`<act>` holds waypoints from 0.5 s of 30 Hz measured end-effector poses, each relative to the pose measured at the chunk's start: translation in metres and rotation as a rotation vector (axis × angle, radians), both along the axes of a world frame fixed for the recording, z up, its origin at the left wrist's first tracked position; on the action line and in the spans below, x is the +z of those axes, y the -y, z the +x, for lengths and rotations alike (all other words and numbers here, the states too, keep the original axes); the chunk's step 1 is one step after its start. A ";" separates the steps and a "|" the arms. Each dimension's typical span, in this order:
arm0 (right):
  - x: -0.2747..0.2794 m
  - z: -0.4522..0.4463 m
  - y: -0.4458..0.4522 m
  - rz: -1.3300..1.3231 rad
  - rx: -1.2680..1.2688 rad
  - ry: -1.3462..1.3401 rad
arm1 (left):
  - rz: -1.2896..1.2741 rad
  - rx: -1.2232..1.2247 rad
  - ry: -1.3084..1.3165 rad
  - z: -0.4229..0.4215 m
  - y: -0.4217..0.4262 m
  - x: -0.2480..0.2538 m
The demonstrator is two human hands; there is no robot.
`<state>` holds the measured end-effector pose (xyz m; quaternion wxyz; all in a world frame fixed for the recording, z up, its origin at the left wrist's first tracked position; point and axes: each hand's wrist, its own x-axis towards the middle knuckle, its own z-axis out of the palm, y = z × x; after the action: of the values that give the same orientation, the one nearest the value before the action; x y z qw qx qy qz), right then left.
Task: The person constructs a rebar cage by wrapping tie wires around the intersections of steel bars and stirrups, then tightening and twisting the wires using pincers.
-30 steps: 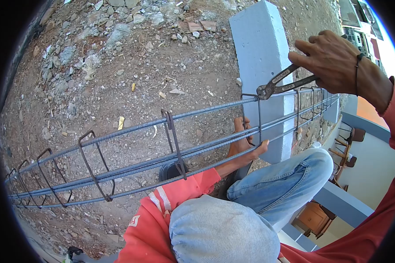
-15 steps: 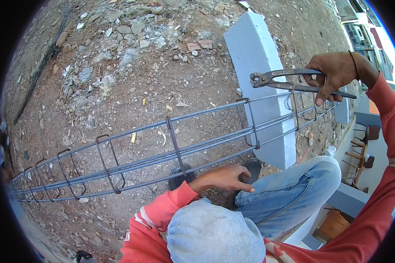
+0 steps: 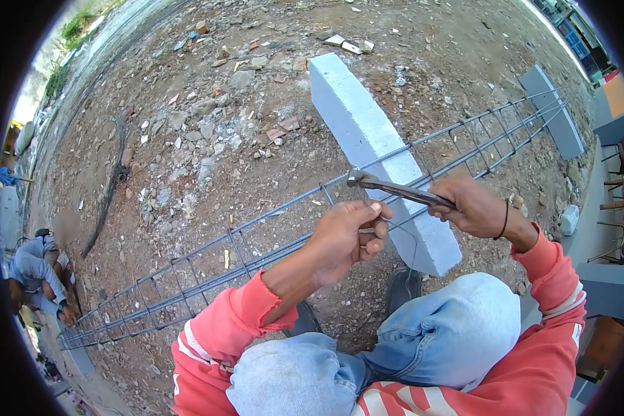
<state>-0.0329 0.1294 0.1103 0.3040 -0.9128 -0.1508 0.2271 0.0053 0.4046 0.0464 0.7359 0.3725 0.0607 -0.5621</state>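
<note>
My right hand (image 3: 468, 206) grips the handles of a pair of end-cutting pincers (image 3: 403, 190). Their jaws are by the top bar of the long rebar cage (image 3: 274, 208); I cannot tell whether they touch it. Close below the jaws, my left hand (image 3: 353, 232) has thumb and fingers pinched together on a thin wire (image 3: 415, 243). One part of the wire loops down to the right of the fingers. The cage, of straight bars with square stirrups, rests across a pale grey block (image 3: 371, 135). Fingers hide part of the cage.
A second grey block (image 3: 552, 114) supports the cage's far right end. At the far left another person (image 3: 38, 274) bends with a hand near the cage's other end. Stones and broken tile (image 3: 282, 128) litter the dirt. Chairs (image 3: 620, 197) stand at right.
My right hand has brought the pincers down and left to the cage's top bar. My left hand has risen from beside my knee and now pinches a wire. The view has shifted.
</note>
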 end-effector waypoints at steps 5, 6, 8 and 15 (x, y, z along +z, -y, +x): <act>-0.036 -0.036 0.043 0.522 -0.221 -0.260 | 0.222 -0.138 0.256 0.020 0.023 0.015; -0.040 -0.042 0.049 0.474 -0.215 -0.206 | 0.393 -0.267 0.638 0.027 0.023 0.019; -0.046 -0.051 0.055 0.244 -0.189 0.016 | 0.600 -0.411 1.387 0.039 0.023 0.021; -0.056 -0.045 0.042 -0.240 -0.222 0.522 | 0.970 -0.901 1.523 0.072 0.037 0.048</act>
<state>-0.0777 0.0872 0.0540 0.1677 -0.9806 -0.0953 -0.0335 0.0771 0.3677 0.0941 0.0668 0.8797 -0.3500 -0.3150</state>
